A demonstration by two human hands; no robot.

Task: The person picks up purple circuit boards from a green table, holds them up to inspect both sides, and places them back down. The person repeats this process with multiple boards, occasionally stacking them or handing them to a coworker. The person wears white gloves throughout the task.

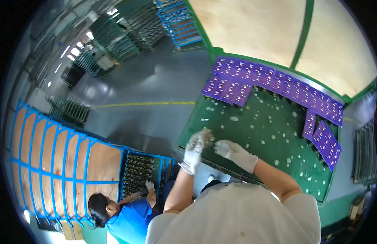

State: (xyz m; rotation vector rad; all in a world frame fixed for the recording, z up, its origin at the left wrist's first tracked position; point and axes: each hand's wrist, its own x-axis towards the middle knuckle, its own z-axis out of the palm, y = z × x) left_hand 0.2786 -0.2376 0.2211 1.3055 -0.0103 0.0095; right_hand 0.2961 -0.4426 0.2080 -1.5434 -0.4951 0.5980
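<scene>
A worker's 2 white-gloved hands, the left hand and the right hand, hover close together at the near edge of a green bench, mid-frame, apart from the purple panels laid out beyond them. The left is raised with fingers bent, its tips blurred; the right points toward it, fingers loosely curled. Whether either grips something small cannot be told. The step in hand appears to be work at the fingertips, or a gap between 2 placements, with the panel layout only partly filling the bench. Any further placing would call for a reach past the white-spotted middle and a squared edge against a neighbor. The panels, flat and deep violet, carry rows of small bright spots, too small to identify. They run edge to edge along the bench's far side, from upper center to the right of the frame, with a shorter second row at the left end. At right, 1 narrow strip hangs below the row beside a skewed section, tilted out of line. At lower left, a co-worker in blue bends beside a blue rack.
</scene>
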